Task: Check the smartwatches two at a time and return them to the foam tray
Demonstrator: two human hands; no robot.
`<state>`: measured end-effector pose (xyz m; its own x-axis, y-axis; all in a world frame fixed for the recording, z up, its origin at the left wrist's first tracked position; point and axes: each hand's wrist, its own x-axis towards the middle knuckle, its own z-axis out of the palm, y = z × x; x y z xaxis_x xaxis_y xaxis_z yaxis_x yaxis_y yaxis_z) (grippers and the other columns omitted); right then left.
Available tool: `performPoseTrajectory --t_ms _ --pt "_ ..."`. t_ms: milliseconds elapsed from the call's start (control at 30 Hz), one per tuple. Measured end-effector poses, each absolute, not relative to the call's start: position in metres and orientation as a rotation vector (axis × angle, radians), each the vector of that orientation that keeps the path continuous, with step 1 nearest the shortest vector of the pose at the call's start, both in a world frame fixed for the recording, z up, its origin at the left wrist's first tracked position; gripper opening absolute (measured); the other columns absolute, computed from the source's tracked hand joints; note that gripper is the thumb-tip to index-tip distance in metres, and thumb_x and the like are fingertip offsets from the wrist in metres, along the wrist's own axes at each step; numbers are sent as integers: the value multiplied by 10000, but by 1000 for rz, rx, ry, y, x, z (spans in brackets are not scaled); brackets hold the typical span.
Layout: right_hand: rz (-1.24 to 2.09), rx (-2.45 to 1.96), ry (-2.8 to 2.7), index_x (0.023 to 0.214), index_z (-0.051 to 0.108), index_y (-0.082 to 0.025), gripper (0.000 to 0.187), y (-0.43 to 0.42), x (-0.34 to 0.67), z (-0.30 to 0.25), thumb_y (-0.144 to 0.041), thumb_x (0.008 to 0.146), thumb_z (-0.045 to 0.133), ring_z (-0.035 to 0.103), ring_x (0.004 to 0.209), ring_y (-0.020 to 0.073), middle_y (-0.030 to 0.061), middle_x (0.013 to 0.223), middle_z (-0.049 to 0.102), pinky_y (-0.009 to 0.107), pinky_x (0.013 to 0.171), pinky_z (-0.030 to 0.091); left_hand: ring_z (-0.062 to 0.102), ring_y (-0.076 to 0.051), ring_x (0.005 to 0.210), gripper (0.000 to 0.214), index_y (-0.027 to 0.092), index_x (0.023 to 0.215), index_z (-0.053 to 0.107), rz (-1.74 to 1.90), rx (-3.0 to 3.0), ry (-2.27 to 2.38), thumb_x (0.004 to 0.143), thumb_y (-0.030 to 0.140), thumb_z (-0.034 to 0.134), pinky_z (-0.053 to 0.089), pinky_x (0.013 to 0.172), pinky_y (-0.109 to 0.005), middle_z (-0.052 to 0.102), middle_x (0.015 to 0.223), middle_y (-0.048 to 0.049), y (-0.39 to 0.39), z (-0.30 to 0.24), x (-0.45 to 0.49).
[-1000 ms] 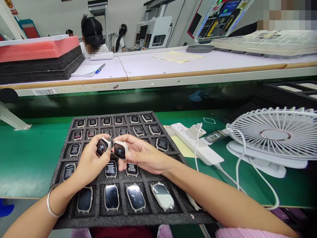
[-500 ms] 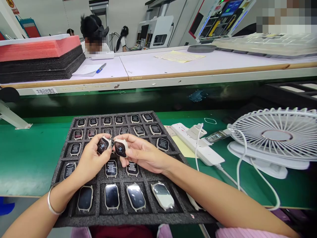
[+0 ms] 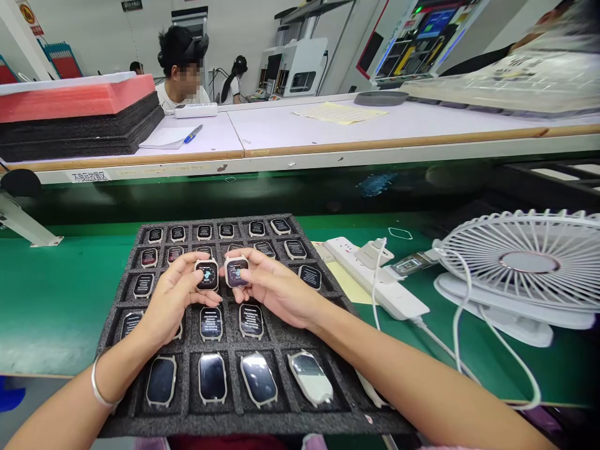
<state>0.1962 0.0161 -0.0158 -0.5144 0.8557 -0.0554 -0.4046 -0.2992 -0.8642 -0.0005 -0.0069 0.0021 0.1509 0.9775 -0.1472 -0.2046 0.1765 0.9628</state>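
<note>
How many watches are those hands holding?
2. One watch is in the left hand, and the other watch is in the right hand, both just above the foam tray.

One watch (image 3: pixel 207 275) is held by the left hand (image 3: pixel 173 300), one watch (image 3: pixel 236 272) by the right hand (image 3: pixel 276 290); one foam tray (image 3: pixel 234 424), one power strip (image 3: pixel 360 269) and one fan (image 3: pixel 529 262) are seen.

Your spot: electronics assembly floor, factory-style. You face green mat worktop (image 3: pixel 56 300), foam tray (image 3: pixel 234 426) of smartwatches (image 3: pixel 212 378) in front, power strip (image 3: pixel 375 278) and fan (image 3: pixel 529 262) beside it. Beyond: long white worktop (image 3: pixel 328 134), stacked foam sheets (image 3: pixel 79 128), white machine (image 3: pixel 295 65), co-worker (image 3: pixel 180 81) across, another person (image 3: pixel 237 81) behind, warning sign (image 3: pixel 30 12) on far wall.
</note>
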Motion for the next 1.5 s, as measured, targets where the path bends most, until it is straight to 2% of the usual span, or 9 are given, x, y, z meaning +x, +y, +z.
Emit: performPoseTrajectory --t_ms 233,600,767,933,1133,1300,1400,1500 --pt "1843 -680 -1194 1141 591 -204 357 15 197 -14 -120 803 672 655 680 110 25 1000 683 272 647 471 729 -172 628 360 185 1087 569 1071 1002 1011 764 292 687 626 652 -337 695 953 -25 -7 0 0" --pt "1796 -708 -1241 1134 588 -188 316 15 196 -17 -181 835 690 628 629 103 -5 852 654 269 626 481 732 -173 608 332 175 1048 574 1058 1014 1030 747 269 678 636 635 -331 684 951 -17 -8 2 2" --pt "1779 -721 -1245 1116 594 -188 306 15 196 -18 -221 835 711 607 593 88 -7 860 657 261 599 476 732 -174 608 343 174 1050 578 1049 1020 1029 732 259 674 643 648 -352 688 1003 -35 -7 2 2" --pt "1770 -709 -1245 1115 605 -190 315 14 196 -17 -184 817 706 609 601 92 -7 865 651 269 608 490 733 -170 612 362 170 1046 582 1040 1034 1044 712 247 694 641 641 -338 685 1057 -55 -9 3 2" --pt "1768 -709 -1262 1128 594 -193 322 14 196 -19 -155 820 678 612 623 92 9 925 657 273 627 492 722 -150 581 351 160 1018 573 1041 1066 1072 723 263 731 638 615 -301 684 984 -39 -9 3 5" --pt "1783 -693 -1259 1211 534 -214 423 13 197 -15 -129 818 664 618 658 95 26 1009 660 286 665 509 729 -147 600 349 164 1050 571 1063 1054 1045 736 234 706 639 618 -284 672 1013 -39 -8 3 4" --pt "1774 -685 -1271 1229 515 -219 489 12 198 -14 -91 782 667 630 671 96 -3 951 641 283 688 511 732 -144 610 377 166 1055 573 1079 1058 1017 705 194 710 642 626 -286 650 1074 -44 -8 1 3" --pt "1742 -683 -1299 1194 519 -218 479 13 198 -15 -76 766 678 630 667 94 -30 887 624 280 699 502 736 -144 630 406 174 1058 578 1084 1079 1001 683 170 736 647 644 -295 629 1114 -40 -8 -1 3"
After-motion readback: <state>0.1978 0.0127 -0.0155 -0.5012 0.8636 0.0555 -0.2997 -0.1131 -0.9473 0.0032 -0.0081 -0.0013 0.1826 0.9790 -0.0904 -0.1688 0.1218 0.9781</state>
